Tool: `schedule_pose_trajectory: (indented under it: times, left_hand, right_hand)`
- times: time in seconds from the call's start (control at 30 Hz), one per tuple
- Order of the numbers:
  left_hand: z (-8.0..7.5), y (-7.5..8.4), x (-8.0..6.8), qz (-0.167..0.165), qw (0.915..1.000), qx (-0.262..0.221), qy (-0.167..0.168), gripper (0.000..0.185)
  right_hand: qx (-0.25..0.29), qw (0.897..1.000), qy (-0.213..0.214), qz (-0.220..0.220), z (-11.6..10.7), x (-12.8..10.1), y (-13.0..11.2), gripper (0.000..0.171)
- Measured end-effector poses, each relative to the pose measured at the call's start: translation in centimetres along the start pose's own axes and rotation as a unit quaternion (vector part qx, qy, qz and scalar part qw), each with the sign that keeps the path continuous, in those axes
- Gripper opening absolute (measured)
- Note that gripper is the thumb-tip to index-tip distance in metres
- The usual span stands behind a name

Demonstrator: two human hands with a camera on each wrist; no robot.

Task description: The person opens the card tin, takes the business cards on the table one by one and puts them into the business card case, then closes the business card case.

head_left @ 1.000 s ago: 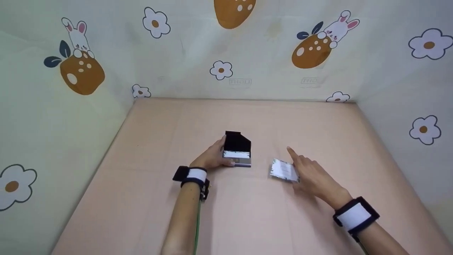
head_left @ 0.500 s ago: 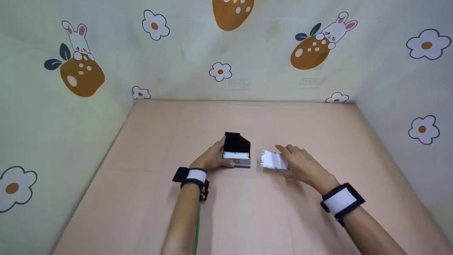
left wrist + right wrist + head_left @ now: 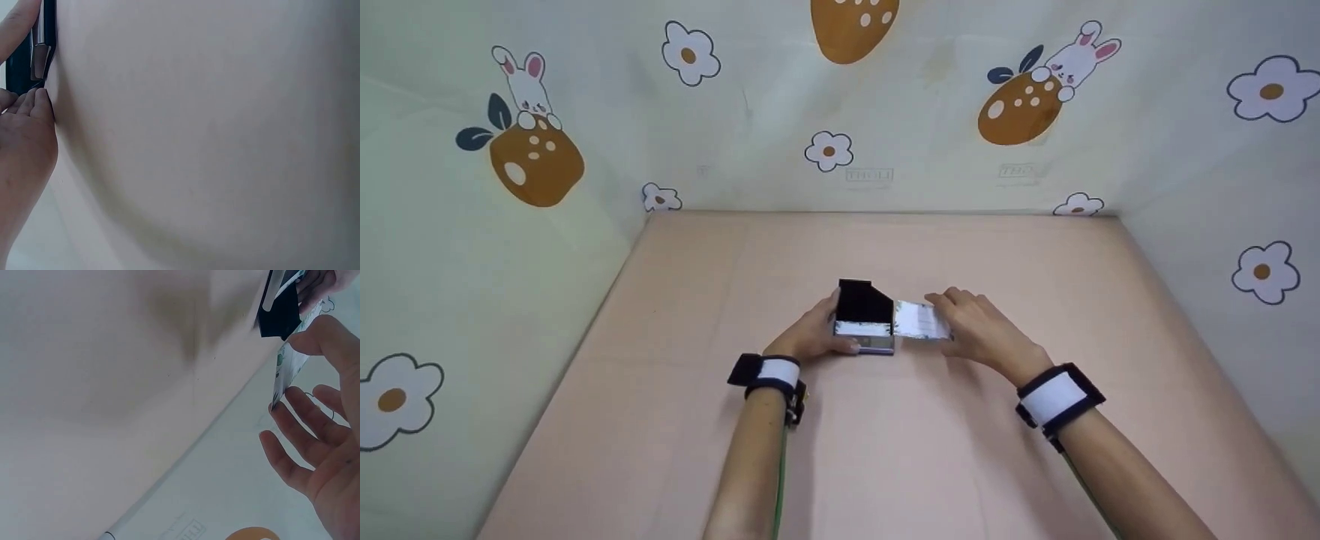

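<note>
White card (image 3: pixel 919 321) apparently pinched by right fingers (image 3: pixel 952 300)

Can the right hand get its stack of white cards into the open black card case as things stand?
Probably yes: the right hand holds the stack of white cards right beside the open black card case, which the left hand steadies; nothing lies between.

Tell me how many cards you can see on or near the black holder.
2. One card sits in the open black holder gripped by the left hand; the other card is pinched by the right hand beside it. More may be hidden inside.
</note>
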State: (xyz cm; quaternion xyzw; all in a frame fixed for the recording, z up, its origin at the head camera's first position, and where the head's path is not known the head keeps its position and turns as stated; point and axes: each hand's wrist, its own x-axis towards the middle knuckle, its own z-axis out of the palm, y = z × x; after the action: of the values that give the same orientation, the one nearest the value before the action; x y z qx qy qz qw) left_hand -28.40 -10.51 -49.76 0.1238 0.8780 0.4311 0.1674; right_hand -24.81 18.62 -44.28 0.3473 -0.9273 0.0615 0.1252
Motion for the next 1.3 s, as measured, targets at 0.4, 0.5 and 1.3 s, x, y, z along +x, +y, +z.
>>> schedule_pose_trajectory:
  times: [0.4,0.5,1.3]
  left_hand:
    - [0.0,0.0,0.6,0.05,0.9986,-0.015,-0.009,0.114]
    - [0.1,0.2,0.8,0.044,0.9989,-0.014,-0.011,0.115]
    - [-0.2,-0.4,0.6,0.051,0.9987,-0.004,-0.006,0.106]
  right_hand:
    - [-0.014,1.0,-0.002,-0.009,0.9,3.1,-0.9,0.073]
    - [-0.007,1.0,-0.004,-0.01,1.0,3.6,-1.0,0.072]
    - [0.047,0.998,-0.049,0.017,3.7,7.0,-3.1,0.056]
